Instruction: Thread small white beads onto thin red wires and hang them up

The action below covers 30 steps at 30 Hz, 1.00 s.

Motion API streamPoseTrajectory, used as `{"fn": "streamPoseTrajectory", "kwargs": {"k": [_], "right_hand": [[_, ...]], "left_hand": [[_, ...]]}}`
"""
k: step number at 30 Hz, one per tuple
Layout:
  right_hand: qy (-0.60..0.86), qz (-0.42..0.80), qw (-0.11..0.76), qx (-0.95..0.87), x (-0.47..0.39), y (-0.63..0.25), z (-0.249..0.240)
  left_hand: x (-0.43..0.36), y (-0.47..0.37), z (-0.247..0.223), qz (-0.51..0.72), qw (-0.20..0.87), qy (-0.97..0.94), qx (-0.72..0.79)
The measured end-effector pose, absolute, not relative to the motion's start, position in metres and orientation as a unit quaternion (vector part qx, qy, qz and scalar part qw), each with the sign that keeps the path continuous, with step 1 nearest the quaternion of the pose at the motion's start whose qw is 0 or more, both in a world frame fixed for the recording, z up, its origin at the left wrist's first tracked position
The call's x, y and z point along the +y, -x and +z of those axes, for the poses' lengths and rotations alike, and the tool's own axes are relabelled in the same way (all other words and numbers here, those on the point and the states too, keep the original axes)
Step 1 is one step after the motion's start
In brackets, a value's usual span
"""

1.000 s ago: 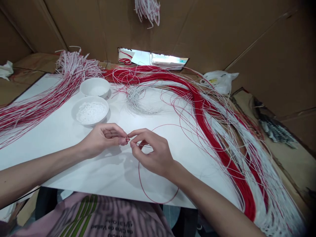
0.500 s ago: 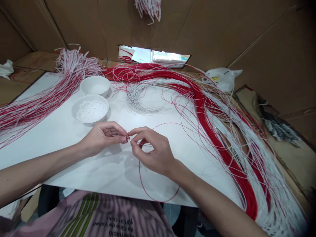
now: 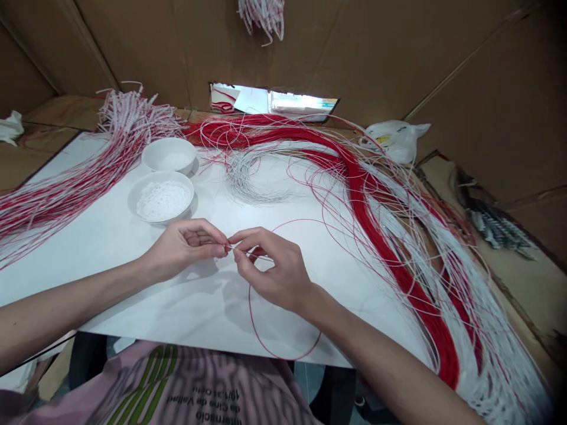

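Over the middle of the white table, my left hand (image 3: 190,249) pinches the end of a thin red cord (image 3: 253,321) between thumb and forefinger. What exactly sits at its fingertips is too small to make out. Almost touching it, my right hand (image 3: 275,265) has thumb and fingers closed on cords close to that end. The red cord loops down below my right hand and also curves away behind it. A pale strand (image 3: 264,257) runs through my right hand's fingers. Left of and behind my hands stands a white bowl (image 3: 163,200) of small white pieces.
A second white bowl (image 3: 169,154) stands behind the first. Bundled red and white cords (image 3: 88,177) lie at left. A thick red cord bundle (image 3: 372,218) and white cords sweep down the right side. Behind are a plastic bag (image 3: 396,140) and cardboard walls (image 3: 376,53).
My right hand's fingertips have come slightly closer to my left, and its forefinger bends a little more. The whole view has shifted slightly.
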State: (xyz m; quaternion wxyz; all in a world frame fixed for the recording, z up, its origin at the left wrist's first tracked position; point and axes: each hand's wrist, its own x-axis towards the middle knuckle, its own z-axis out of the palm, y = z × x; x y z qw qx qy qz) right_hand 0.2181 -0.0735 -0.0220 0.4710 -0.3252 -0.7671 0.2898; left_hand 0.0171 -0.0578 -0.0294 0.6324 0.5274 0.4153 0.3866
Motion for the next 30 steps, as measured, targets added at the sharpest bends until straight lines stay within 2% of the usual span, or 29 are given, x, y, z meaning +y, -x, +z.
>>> {"fn": "streamPoseTrajectory", "kwargs": {"k": [30], "right_hand": [[0.300,0.250,0.482,-0.784,-0.0726,-0.2182,-0.0238]], "left_hand": [[-0.0608,-0.0188,-0.0272,0.416,0.636,-0.507,0.407]]}}
